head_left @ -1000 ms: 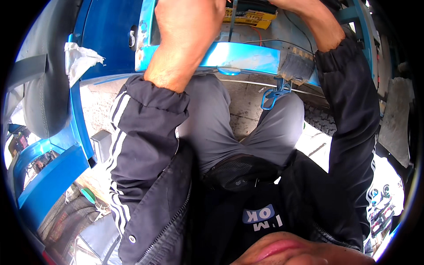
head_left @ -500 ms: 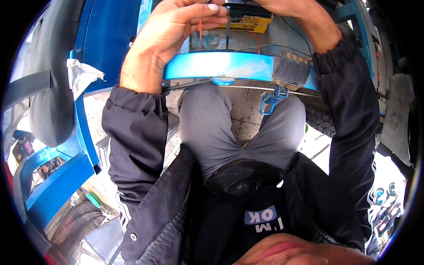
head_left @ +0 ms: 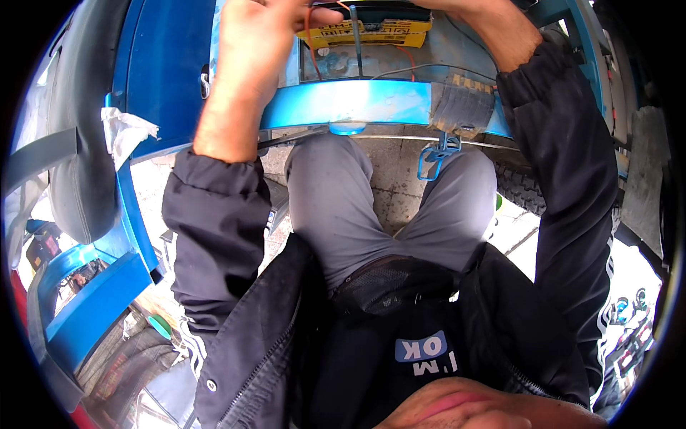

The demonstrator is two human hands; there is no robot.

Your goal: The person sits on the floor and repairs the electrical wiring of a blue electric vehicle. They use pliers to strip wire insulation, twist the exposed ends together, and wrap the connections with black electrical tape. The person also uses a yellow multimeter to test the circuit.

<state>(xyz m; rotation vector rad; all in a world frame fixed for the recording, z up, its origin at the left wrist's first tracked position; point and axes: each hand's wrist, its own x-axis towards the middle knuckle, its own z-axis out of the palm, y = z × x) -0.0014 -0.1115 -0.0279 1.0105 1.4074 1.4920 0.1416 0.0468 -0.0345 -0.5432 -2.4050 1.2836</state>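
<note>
My left hand [head_left: 268, 28] is at the top edge, partly cut off. Its fingers look closed on a thin orange wire [head_left: 310, 43], and one fingertip points right. The wire rises from a blue metal compartment [head_left: 332, 66] and bends over near the fingers. My right hand [head_left: 457, 4] reaches in from the other side; its fingers lie beyond the top edge. Between the hands is a yellow and black battery-like box [head_left: 375, 32] with printed marks. A thin dark upright rod [head_left: 357, 43] stands in front of it.
A blue frame bar [head_left: 350, 101] crosses above my knees, wrapped with dark tape [head_left: 461, 107] on its right. A blue wire bracket [head_left: 432, 161] hangs below. A dark padded seat [head_left: 82, 164] is at left, a tyre [head_left: 518, 191] at right. A dark cable [head_left: 436, 67] crosses the compartment.
My left hand has moved up and left, and the orange wire has shifted left with it. My right hand has risen slightly. More of the yellow box shows.
</note>
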